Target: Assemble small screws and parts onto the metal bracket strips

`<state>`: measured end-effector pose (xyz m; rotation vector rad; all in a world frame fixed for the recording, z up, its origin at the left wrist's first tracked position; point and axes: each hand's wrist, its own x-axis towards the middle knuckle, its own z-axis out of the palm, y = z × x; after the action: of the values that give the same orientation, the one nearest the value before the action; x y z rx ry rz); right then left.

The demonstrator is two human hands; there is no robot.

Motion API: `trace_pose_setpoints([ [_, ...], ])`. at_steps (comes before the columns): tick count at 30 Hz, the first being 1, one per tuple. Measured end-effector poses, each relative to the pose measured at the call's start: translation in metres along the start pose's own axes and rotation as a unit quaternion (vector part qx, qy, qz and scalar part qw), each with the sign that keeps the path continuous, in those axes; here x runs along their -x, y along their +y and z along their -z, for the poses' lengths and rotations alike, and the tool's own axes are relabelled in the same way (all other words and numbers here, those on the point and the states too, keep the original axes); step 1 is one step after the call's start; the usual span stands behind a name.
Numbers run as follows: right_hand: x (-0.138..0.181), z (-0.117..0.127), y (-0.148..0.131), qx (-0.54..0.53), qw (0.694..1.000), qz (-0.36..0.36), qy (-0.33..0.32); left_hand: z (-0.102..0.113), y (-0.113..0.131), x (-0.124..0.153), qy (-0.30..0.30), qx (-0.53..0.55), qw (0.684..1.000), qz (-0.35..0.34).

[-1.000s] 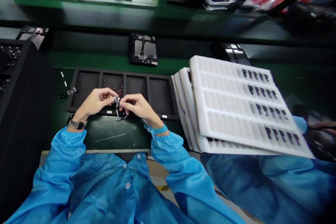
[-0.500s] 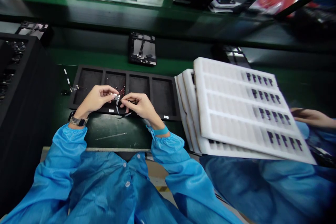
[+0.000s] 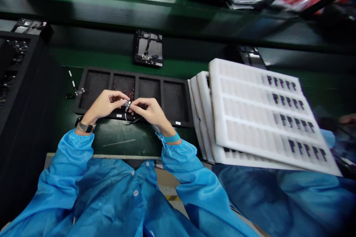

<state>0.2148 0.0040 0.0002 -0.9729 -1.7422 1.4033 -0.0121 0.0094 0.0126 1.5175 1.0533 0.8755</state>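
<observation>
Near edge of the tabletop (image 3: 122, 132) runs across the lower middle of the frame, right against our blue smock (image 3: 116, 181). Between it and the black tray (image 3: 175, 100) we have a shallow strip of room, with a thin clear rod (image 3: 119, 143) lying across it. Left side is bounded by a tall black box (image 3: 35, 81), right side by a stack of white foam trays (image 3: 244, 113) just beside the black tray's end. Behind the tray there's a green strip, with an opened device (image 3: 148, 49) at upper center.

We've got a small circuit board (image 3: 127, 103) over the tray's near rim, at frame center-left: silvery top, tilted, with a pale flex cable (image 3: 127, 118) hanging down and curling right. Left hand (image 3: 104, 104) is clamped on the board's left end, thumb against fingers. Right hand (image 3: 150, 112) has thumb and forefinger at the board's right end; we can't tell if they grip it or the cable. Similar board with strip (image 3: 80, 91) sits left of the tray.

Vs half a second ago: both our hands are still at the board over the tray. Co-worker's hand (image 3: 348, 119), plainer then, is now a dim blur at the right edge.
</observation>
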Motion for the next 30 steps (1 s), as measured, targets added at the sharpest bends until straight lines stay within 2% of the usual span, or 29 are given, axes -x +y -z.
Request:
trace_pose_setpoints([
  [12,0.0,0.006,-0.006,-0.052,0.994,-0.076,-0.063,-0.004,0.001,0.001,-0.025,0.014,1.0,0.001],
  [22,0.001,0.012,-0.009,-0.052,0.989,-0.087,-0.103,-0.004,0.002,0.0,-0.052,0.015,0.998,0.019],
  [30,0.001,0.011,-0.009,-0.065,0.988,-0.1,-0.102,-0.008,0.004,0.001,-0.045,0.009,0.999,0.021],
])
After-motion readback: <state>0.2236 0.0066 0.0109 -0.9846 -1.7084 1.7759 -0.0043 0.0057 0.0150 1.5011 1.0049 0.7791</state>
